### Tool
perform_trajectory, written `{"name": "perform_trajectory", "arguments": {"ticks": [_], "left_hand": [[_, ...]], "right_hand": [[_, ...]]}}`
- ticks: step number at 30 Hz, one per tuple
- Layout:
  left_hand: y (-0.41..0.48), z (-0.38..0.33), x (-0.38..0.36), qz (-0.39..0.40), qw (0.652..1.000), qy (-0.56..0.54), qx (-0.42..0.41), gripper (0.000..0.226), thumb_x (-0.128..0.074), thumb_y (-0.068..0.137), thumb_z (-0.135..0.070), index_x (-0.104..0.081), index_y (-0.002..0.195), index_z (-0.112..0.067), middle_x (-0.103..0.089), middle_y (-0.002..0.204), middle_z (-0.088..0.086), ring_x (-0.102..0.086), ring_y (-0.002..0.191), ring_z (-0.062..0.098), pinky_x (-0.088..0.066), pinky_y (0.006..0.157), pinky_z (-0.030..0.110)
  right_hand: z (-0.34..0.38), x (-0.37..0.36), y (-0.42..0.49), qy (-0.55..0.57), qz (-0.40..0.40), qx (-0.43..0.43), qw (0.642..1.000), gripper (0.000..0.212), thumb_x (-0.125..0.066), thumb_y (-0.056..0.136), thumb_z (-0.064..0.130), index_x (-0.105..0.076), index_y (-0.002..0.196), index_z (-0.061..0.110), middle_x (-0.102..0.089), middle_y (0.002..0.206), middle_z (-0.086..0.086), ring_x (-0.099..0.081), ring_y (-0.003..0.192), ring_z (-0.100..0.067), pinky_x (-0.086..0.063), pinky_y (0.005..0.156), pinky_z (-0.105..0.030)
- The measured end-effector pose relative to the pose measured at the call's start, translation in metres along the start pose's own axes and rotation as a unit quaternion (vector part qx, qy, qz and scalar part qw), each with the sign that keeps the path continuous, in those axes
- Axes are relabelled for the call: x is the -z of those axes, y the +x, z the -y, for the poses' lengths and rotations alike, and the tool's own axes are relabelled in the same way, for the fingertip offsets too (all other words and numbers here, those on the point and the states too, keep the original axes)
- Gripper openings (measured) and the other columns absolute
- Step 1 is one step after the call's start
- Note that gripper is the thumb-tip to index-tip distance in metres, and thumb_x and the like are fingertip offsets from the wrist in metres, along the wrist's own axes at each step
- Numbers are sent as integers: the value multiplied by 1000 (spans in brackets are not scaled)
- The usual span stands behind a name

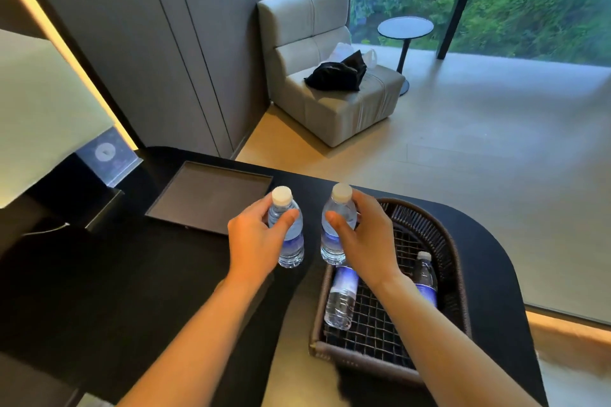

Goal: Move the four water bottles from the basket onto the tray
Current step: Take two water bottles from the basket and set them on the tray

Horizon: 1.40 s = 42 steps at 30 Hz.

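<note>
My left hand (pixel 256 236) grips a small clear water bottle (pixel 292 246) with a white cap and blue label, held upright above the dark counter between tray and basket. My right hand (pixel 362 236) grips a second, matching bottle (pixel 330 243), upright over the basket's left rim. The dark woven basket (pixel 433 225) sits on the right of the counter. Two more bottles remain in it: one lying (pixel 340 299) along its left side, one (pixel 426 279) further right, partly hidden by my right forearm. The flat dark square tray (pixel 211 196) lies to the left with nothing on it.
A lamp with a pale shade (pixel 43 109) and a small acrylic sign (pixel 109 155) stand at the counter's left end. Beyond the counter (pixel 132 274) are a grey armchair (pixel 327 82) with dark cloth on it, a round side table (pixel 405 28) and a large window.
</note>
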<state>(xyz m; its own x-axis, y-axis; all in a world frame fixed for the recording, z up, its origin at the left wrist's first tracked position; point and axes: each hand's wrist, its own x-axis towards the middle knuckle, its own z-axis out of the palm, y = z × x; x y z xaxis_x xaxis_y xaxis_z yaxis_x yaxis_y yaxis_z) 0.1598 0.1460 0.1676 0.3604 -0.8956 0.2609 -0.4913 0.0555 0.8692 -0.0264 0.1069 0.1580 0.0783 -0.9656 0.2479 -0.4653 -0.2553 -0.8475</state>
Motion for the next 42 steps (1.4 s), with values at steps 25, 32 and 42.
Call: {"name": "perform_trajectory", "arguments": {"ticks": [25, 32, 42], "left_hand": [[279, 249, 173, 26, 999, -35, 8, 41, -82, 84, -24, -72, 124, -19, -76, 110, -4, -71, 103, 10, -58, 90, 30], [330, 295, 177, 26, 999, -34, 28, 40, -83, 84, -25, -73, 122, -19, -73, 103, -12, -67, 94, -7, -57, 85, 21], [373, 332, 176, 19, 999, -26, 19, 42, -82, 85, -20, -72, 125, -15, -71, 109, -9, -69, 104, 11, -56, 89, 26]], "right_hand": [[69, -364, 170, -14, -37, -70, 997, 42, -75, 93, 33, -61, 131, 23, -61, 121, 13, -57, 110, -6, -49, 94, -24], [61, -417, 216, -25, -15, -53, 998, 42, -76, 93, 25, -61, 131, 16, -67, 127, -1, -57, 109, -8, -47, 94, -26], [45, -466, 246, -44, -15, -48, 998, 43, -76, 93, 25, -61, 132, 14, -66, 127, -5, -54, 109, -7, -39, 90, -7]]}}
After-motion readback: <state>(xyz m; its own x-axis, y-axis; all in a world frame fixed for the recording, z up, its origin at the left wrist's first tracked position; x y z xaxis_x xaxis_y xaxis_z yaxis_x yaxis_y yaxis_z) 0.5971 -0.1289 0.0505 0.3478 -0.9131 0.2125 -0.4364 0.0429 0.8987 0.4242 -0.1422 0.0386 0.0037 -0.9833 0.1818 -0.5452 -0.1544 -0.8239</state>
